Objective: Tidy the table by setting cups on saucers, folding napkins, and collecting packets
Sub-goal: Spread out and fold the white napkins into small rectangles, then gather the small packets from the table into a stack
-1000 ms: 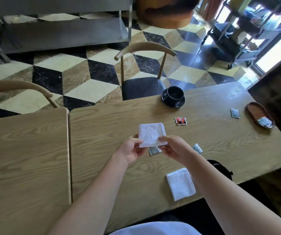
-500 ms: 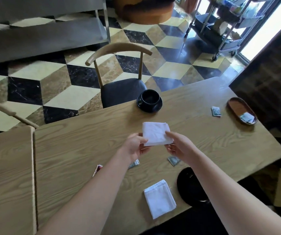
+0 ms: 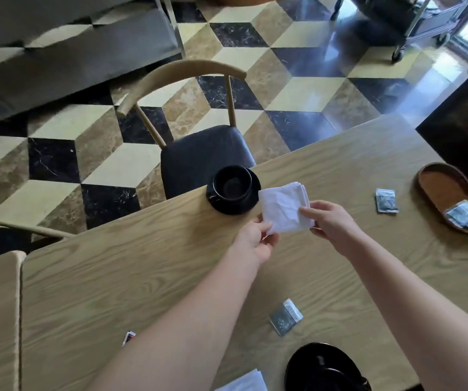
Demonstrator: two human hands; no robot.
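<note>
While a second napkin (image 3: pixel 245 382) and a dark saucer (image 3: pixel 323 368) wait at the table's (image 3: pixel 114 277) near edge among loose packets (image 3: pixel 285 320), both hands carry the folded napkin (image 3: pixel 283 206) outward: left hand (image 3: pixel 255 239) and right hand (image 3: pixel 330 218) each have fingers (image 3: pixel 309 211) pinched closed on it, probably to lay it beside the cup on its saucer (image 3: pixel 232 189). Farther right, the tray (image 3: pixel 447 190) holds collected packets.

Pale oak-grained wooden table (image 3: pixel 142 266); plain white folded cloth napkin (image 3: pixel 285 208); glossy black ceramic cup (image 3: pixel 231 185) on matching black round saucer (image 3: pixel 215 203); reddish-brown oval wooden tray (image 3: pixel 438 182); grey-green speckled paper packet (image 3: pixel 285 317); cube-patterned marble floor (image 3: pixel 297 88) in cream, tan and white-veined black; black-cushioned light-wood chair (image 3: pixel 199 153).
</note>
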